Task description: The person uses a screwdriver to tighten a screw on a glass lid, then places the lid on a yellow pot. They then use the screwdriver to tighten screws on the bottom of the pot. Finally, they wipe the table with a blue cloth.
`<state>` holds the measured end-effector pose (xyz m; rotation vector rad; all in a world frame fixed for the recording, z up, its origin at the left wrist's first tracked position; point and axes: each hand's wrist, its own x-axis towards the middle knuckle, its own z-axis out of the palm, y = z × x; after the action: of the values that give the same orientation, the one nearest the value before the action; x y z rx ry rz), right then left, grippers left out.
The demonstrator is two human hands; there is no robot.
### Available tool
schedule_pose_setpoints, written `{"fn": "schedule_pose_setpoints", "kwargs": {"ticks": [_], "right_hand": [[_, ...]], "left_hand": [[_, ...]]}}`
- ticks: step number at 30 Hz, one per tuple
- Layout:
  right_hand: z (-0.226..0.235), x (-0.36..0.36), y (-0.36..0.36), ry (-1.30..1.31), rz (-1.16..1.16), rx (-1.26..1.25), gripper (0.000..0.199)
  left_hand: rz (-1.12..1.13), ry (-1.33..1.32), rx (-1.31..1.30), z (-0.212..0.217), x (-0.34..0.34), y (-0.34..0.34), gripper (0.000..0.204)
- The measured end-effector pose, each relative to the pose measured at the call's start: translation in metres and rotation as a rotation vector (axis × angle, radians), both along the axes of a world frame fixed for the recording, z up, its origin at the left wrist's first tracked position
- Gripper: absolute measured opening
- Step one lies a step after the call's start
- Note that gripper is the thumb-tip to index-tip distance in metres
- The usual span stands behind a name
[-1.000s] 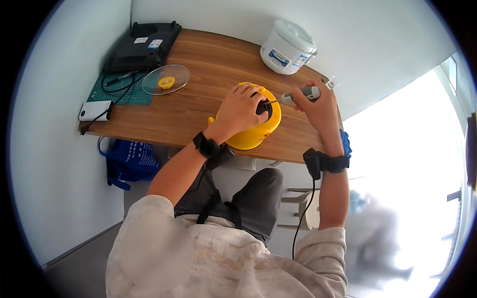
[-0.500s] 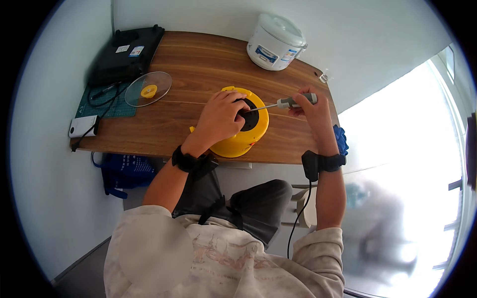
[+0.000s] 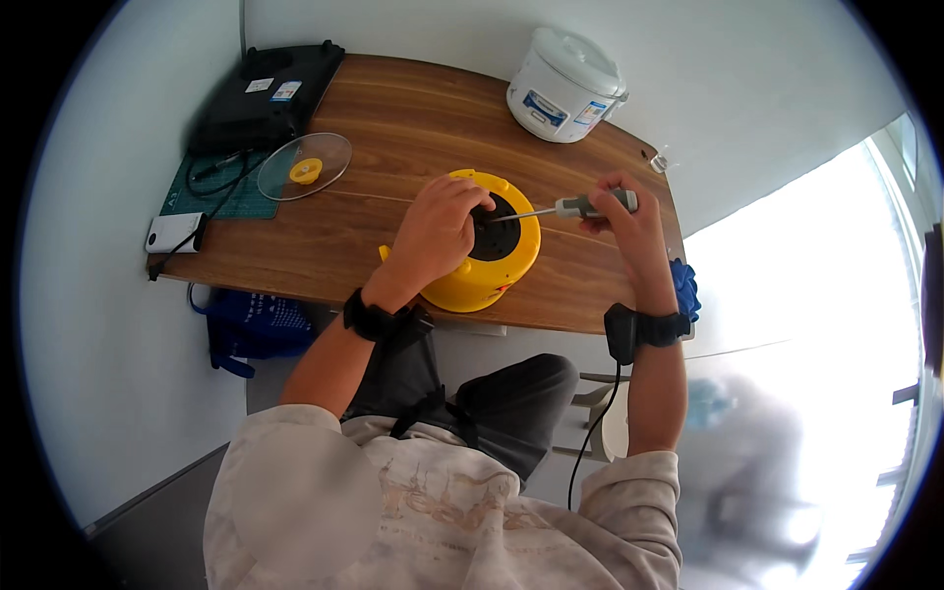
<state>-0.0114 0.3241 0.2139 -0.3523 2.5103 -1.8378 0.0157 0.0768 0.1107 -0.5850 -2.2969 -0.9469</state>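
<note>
A yellow round cooker (image 3: 482,275) lies upside down on the wooden table (image 3: 393,128), its black base plate facing up. My left hand (image 3: 440,231) rests on top of the cooker and grips its upper rim. My right hand (image 3: 619,211) holds a screwdriver (image 3: 580,206) with a grey handle. The thin shaft points left, and its tip touches the black base plate next to my left fingers.
A white rice cooker (image 3: 565,87) stands at the table's back right. A glass lid (image 3: 305,165) with a yellow knob lies at the left, beside a black appliance (image 3: 270,93), a green mat (image 3: 221,187) and a phone (image 3: 175,233). A blue bag (image 3: 251,324) sits under the table.
The view has shifted slightly. Both hands stay on the yellow cooker and the screwdriver, with its tip still at the black base.
</note>
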Motion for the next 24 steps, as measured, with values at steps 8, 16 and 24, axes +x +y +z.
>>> {"fn": "schedule_pose_setpoints", "kwargs": {"ticks": [8, 16, 24], "right_hand": [[0.010, 0.010, -0.003, 0.056, 0.000, 0.047, 0.014], [0.018, 0.005, -0.010, 0.090, 0.030, 0.177, 0.016], [0.039, 0.006, -0.023, 0.226, 0.020, 0.518, 0.028]], "left_hand": [[0.018, -0.104, -0.022, 0.001, 0.000, -0.002, 0.024], [-0.007, -0.083, -0.012, 0.000, -0.002, -0.002, 0.023], [0.000, -0.098, -0.016, 0.000, -0.001, -0.002, 0.024]]}}
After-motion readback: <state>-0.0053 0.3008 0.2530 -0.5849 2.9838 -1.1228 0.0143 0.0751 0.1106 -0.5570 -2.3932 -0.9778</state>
